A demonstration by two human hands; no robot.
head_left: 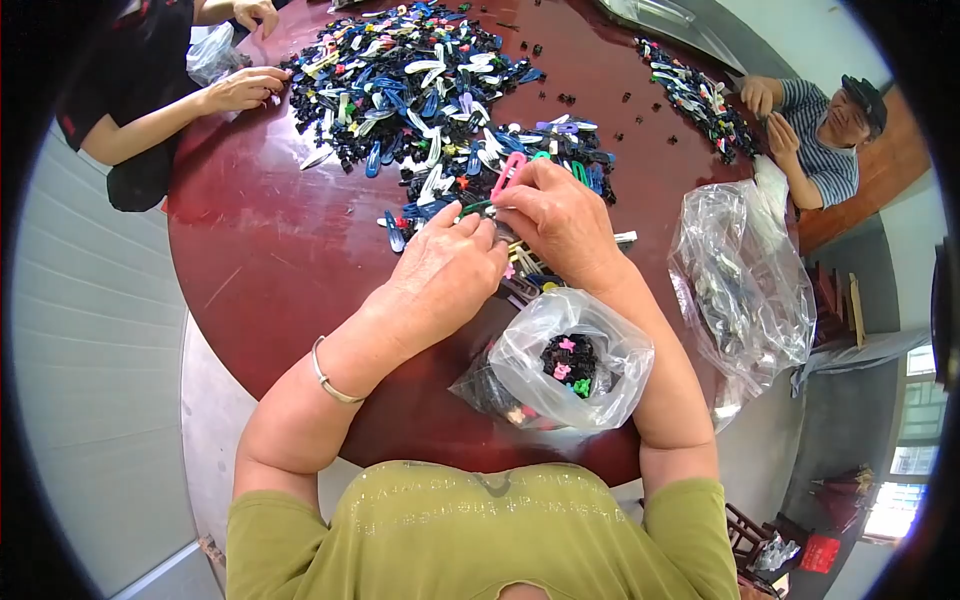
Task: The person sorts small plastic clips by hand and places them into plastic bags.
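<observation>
On the tabletop (240, 260), the main heap of hair clips (400, 80) lies from the far middle toward the centre. A bag (515, 345) stands before its near end, close to the near edge, with small claw clips (568, 352) in it. A second heap (700, 95) lies well apart at the far right, with a tray (680, 30) behind it. An empty-topped plastic sack (745, 280) lies to the right, nearer than the second heap, reaching the right edge. Another bag (212, 55) sits at the far left, left of the main heap.
</observation>
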